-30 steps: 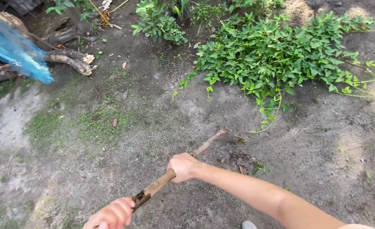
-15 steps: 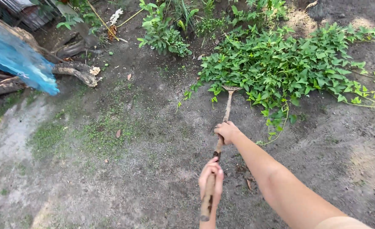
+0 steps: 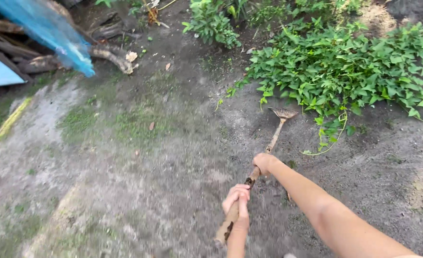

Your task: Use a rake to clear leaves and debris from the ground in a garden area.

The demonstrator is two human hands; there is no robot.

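Here both hands grip a small rake (image 3: 261, 165) with a rough wooden handle, held out ahead over bare, sandy ground (image 3: 173, 191). The right hand (image 3: 265, 163) is closed around the handle about midway along, fingers wrapped tight; the left hand (image 3: 236, 199) is curled round the shaft nearer its butt end, which shows below the hand. The fan-shaped rake head (image 3: 283, 113) rests on the soil just at the edge of a patch of green creeping vines (image 3: 345, 67), touching or nearly touching the outermost leaves.

As for progress, the ground near the hands looks scraped mostly bare, with faint streaks in the dirt, so the stretch between the person and the vines seems largely worked over. A few dry leaves (image 3: 151, 125) lie scattered to the left among thin moss and short grass (image 3: 125, 124), and that side looks unraked. No gathered heap of debris shows anywhere.

The tines are too small and blurred to count, and whether they are biting into the soil or only lying on it cannot be told. The left forearm is cut off by the lower edge. At upper left a blue sheet (image 3: 53, 33) is smeared by motion, draped over some logs (image 3: 111, 55) whose ends run out of view.
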